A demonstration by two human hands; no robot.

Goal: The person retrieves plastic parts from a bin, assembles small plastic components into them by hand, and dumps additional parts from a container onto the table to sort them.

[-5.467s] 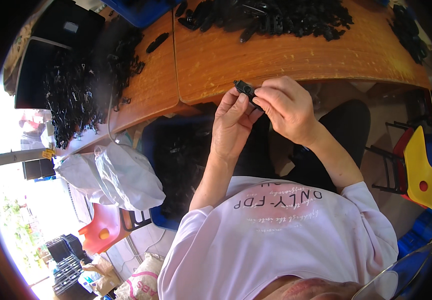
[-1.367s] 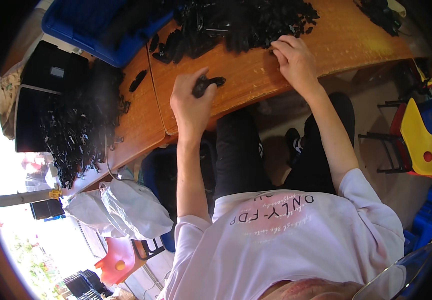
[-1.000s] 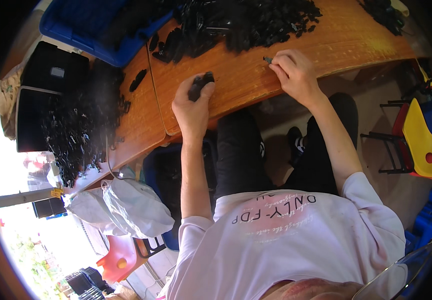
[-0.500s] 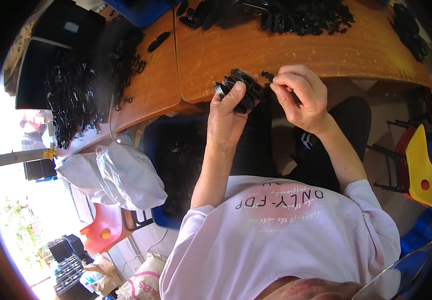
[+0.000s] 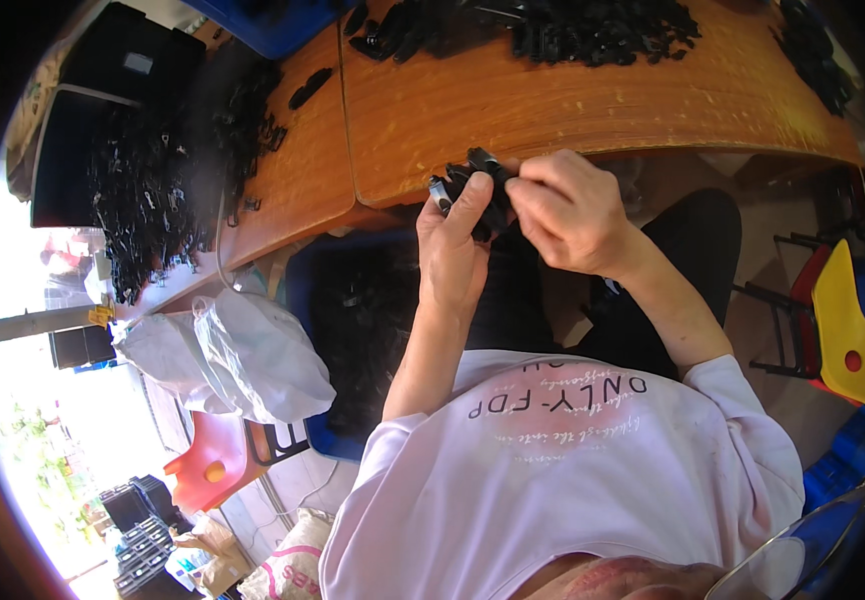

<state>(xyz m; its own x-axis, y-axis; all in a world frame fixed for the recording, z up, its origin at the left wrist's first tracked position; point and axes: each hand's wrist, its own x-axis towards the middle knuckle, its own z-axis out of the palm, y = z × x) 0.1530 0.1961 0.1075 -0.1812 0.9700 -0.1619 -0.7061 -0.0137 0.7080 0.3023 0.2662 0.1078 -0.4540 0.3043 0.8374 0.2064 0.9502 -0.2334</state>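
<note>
My left hand [image 5: 451,240] is wrapped round a bunch of black plastic pieces [image 5: 490,190], thumb pressed across them from the near side. Some of these pieces have shiny, silvery-looking ends. My right hand [image 5: 575,212] touches the right side of the bunch, its thumb and fingers pinched together. Whatever lies between those fingertips is mostly hidden; it appears to be a small black plastic piece. Both hands are in the air in front of the near table edge, above my lap.
The wooden table [image 5: 593,110] bears a heap of small black pieces [image 5: 603,30] at its far side. Another black pile [image 5: 158,190] covers the left part, beside a dark bin [image 5: 123,60]. A white sack [image 5: 253,350] sits at my left; a yellow chair [image 5: 851,330] is at right.
My right hand has moved left, bringing the small black piece from its fingertips against the bunch. The left hand stays nearly in place, with the bunch turned slightly.
</note>
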